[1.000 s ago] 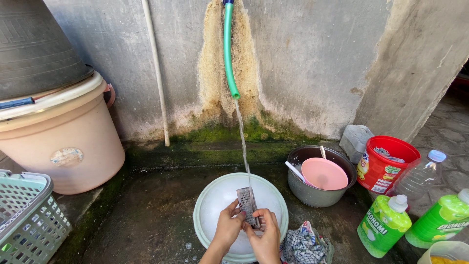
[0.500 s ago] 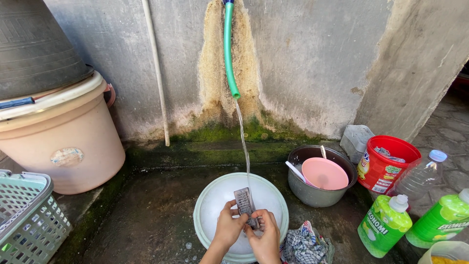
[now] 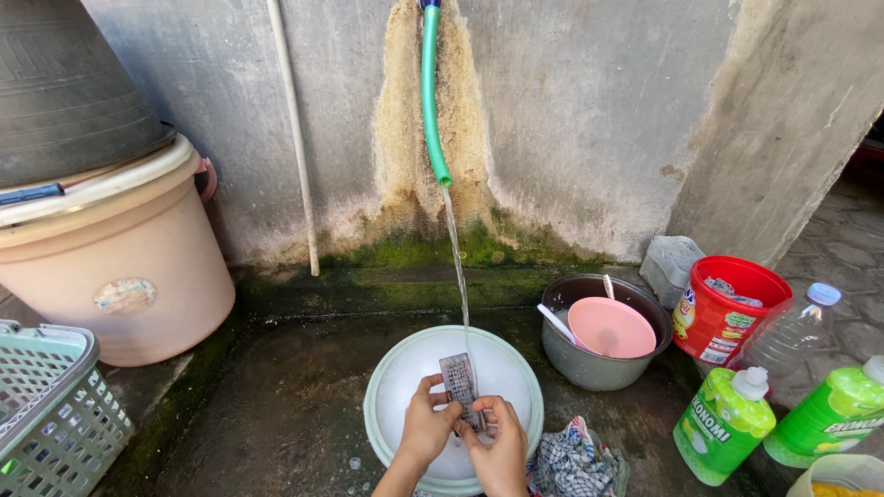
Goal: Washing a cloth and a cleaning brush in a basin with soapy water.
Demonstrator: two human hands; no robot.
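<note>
Holding a small grey perforated grater (image 3: 459, 385) upright over a pale green basin (image 3: 391, 387), both hands low at the near edge of the wet concrete floor (image 3: 276, 405). Left hand (image 3: 424, 433) curled around grater's lower left side, fingers closed on it; right hand (image 3: 498, 448) gripping lower right edge, fingers wrapped tight. Thin water stream (image 3: 456, 267) falling from green hose (image 3: 430, 92) on the back wall, landing on grater's top. Basin full of white suds. Checked cloth (image 3: 575, 460) bunched just right of basin, touching its rim. Dark metal pot (image 3: 589, 364) further right, pink bowl (image 3: 611, 327) and white spoon (image 3: 555, 322) inside it. Red bucket (image 3: 723, 308) beyond pot, grey plastic container (image 3: 669, 262) behind against wall. Clear bottle (image 3: 787, 336) beside red bucket; two green detergent bottles (image 3: 723, 423) near right edge of floor. Large beige tub (image 3: 110, 267) at left, dark upturned vessel (image 3: 64, 83) stacked on top. Light green laundry basket (image 3: 46, 414) in near left corner. White pipe (image 3: 293, 138) running down wall. Moss along wall base.
</note>
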